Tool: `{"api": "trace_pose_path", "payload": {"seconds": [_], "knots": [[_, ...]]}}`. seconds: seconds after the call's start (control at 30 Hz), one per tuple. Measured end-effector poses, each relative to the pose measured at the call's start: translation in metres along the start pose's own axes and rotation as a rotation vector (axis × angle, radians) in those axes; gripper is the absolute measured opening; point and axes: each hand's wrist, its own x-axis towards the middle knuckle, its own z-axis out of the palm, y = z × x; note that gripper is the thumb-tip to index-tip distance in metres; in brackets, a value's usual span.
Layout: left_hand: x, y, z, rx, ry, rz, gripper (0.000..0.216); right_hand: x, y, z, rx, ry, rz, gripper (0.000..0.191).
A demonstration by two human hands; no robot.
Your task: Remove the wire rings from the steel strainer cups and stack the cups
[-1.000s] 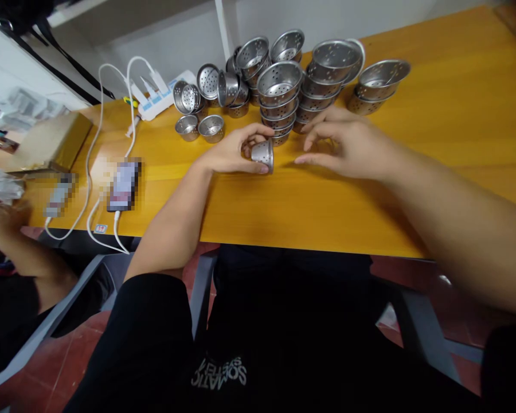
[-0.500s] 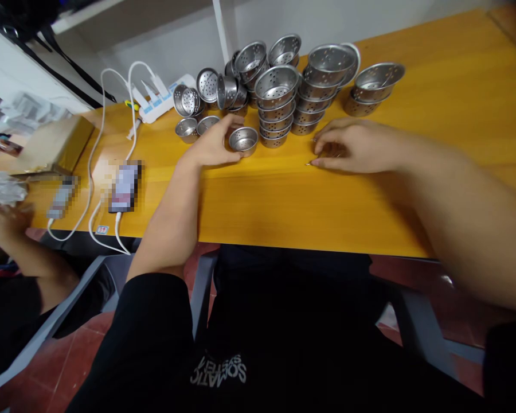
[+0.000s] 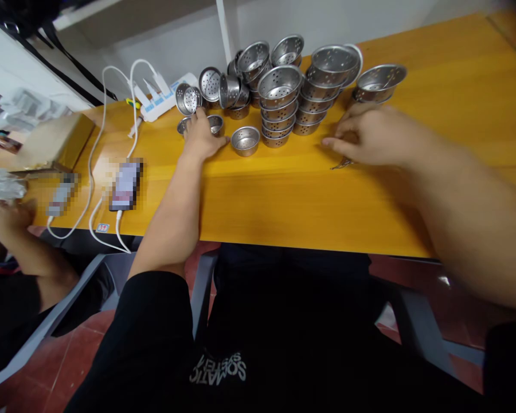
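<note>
My left hand [image 3: 203,136] reaches over two small perforated metal cups at the left, its thumb held apart from the fingers. Its fingertips hide part of those cups; whether they touch them I cannot tell. Just right of the thumb, a small metal cup [image 3: 245,141] stands upright on the table by itself. My right hand [image 3: 363,136] is curled on the right side, near the perforated bowls [image 3: 379,80]. A thin metal wire piece [image 3: 343,164] sticks out below its fingers; its exact kind is unclear. Between the hands rises a stack of perforated cups [image 3: 279,109].
More stacked metal cups [image 3: 316,92] stand towards the wall. At the left are a white power strip [image 3: 167,100] with cables, two phones, one of them here [image 3: 126,184], and a cardboard box [image 3: 58,140]. A co-worker's arm [image 3: 30,246] rests at the far left.
My left hand has let go of the lone small cup and moved left to the cups beside it. My right hand has shifted right, and the thin wire piece has moved with it.
</note>
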Motion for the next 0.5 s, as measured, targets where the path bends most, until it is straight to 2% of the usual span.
{"api": "trace_pose_path", "payload": {"seconds": [0.1, 0.2, 0.27, 0.33, 0.4, 0.43, 0.5], "knots": [[0.003, -0.011, 0.004, 0.059, 0.002, 0.049, 0.099, 0.001, -0.014, -0.007, -0.007, 0.047, 0.007, 0.063], [0.007, -0.005, 0.003, -0.007, 0.026, 0.184, 0.081, 0.002, -0.024, -0.012, 0.01, 0.1, 0.016, 0.06], [0.011, 0.008, 0.003, -0.113, 0.195, 0.244, 0.085, 0.001, -0.029, -0.016, 0.015, 0.147, 0.044, 0.059], [0.012, 0.028, 0.001, -0.236, 0.443, 0.353, 0.114, 0.0, -0.036, -0.02, 0.028, 0.203, 0.076, 0.059], [0.004, 0.054, -0.004, -0.345, 0.59, 0.542, 0.139, -0.002, -0.045, -0.024, 0.062, 0.257, 0.074, 0.058], [-0.005, 0.068, -0.008, -0.385, 0.605, 0.627, 0.14, -0.003, -0.05, -0.025, 0.093, 0.276, 0.054, 0.056], [-0.031, 0.098, -0.016, -0.348, 0.379, 0.594, 0.121, -0.005, -0.063, -0.026, 0.176, 0.31, -0.015, 0.05]]}}
